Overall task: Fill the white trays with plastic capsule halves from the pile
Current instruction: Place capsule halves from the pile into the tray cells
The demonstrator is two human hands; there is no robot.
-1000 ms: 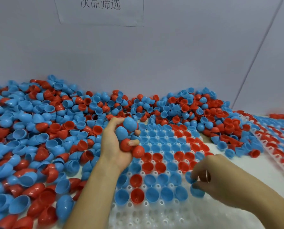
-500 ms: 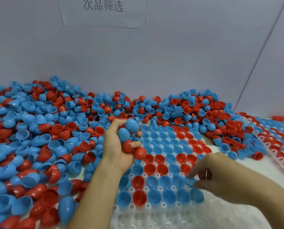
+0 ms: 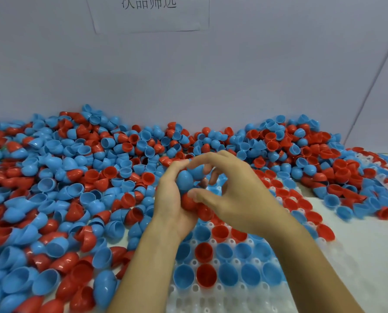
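Note:
A big pile of red and blue capsule halves (image 3: 80, 177) covers the table's left and back. The white tray (image 3: 222, 297) lies in front of me, most of its near cups holding blue and red halves. My left hand (image 3: 170, 206) is cupped above the tray around a handful of capsule halves (image 3: 185, 181), blue on top and red below. My right hand (image 3: 238, 195) has come against it, fingertips pinching a blue capsule half (image 3: 197, 171) at the top of that handful.
A second filled tray (image 3: 387, 175) lies at the right edge. Loose halves (image 3: 346, 199) are scattered between the trays. A grey wall stands close behind the pile, with a paper sign (image 3: 150, 12) on it.
My right hand has left the tray's near right cups and moved up and left to the handful in my left hand. The left hand has hardly moved.

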